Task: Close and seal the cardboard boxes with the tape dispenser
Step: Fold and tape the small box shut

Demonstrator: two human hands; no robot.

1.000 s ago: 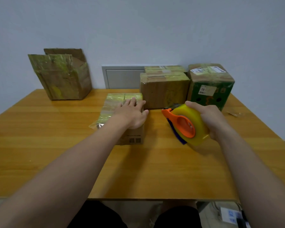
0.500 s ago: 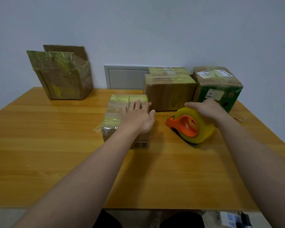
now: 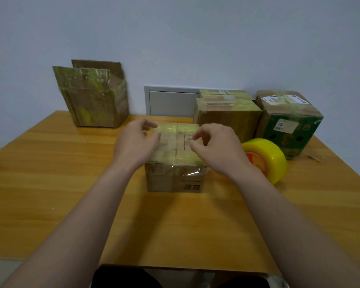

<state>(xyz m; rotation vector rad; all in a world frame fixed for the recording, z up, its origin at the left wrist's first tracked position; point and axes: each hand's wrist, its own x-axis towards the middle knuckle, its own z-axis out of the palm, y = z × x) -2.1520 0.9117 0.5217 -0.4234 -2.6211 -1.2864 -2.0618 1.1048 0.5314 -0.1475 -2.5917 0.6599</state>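
Observation:
A small cardboard box (image 3: pixel 172 179) stands in the middle of the wooden table (image 3: pixel 50 173), its top flaps closed and covered with yellowish tape. My left hand (image 3: pixel 136 143) hovers over the box's left top edge with loosely curled fingers that hold nothing. Over the right top edge my right hand (image 3: pixel 215 148) is held the same way, fingertips close to the taped seam. The tape dispenser (image 3: pixel 267 155), a yellow roll on an orange frame, stands on the table just right of my right wrist, and neither hand touches it.
An open, tape-streaked box (image 3: pixel 96 104) with raised flaps stands at the back left. Two sealed brown boxes (image 3: pixel 227 117) and a green printed box (image 3: pixel 289 125) stand at the back right. A grey wall panel (image 3: pixel 170 100) is behind them.
My right hand set the tape dispenser down on the table and let it go, then moved left over the small box. My left hand lifted off the box top.

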